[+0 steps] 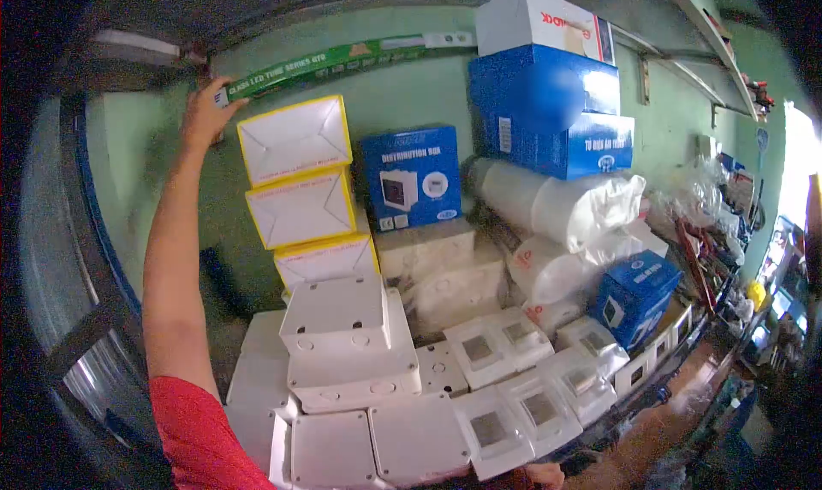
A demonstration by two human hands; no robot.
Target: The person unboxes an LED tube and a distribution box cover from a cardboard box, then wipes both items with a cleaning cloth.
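My left hand [209, 113] is raised at the upper left, its fingers wrapped round the left end of a long green LED tube box [317, 66]. The box runs along the green wall, its right end near the stacked boxes. Below it stand white boxes with yellow edges [295, 139], one on another. My right hand [545, 475] shows only in part at the bottom edge, beside clear-covered white boxes [492, 430]; its fingers are too hidden to tell how they are held.
White junction boxes [338, 314] are piled at the lower middle. Behind them stands a blue distribution box [411, 177]. More blue boxes [544, 87] and plastic-wrapped rolls [556, 203] are to the right. A shelf [711, 40] juts out at the upper right.
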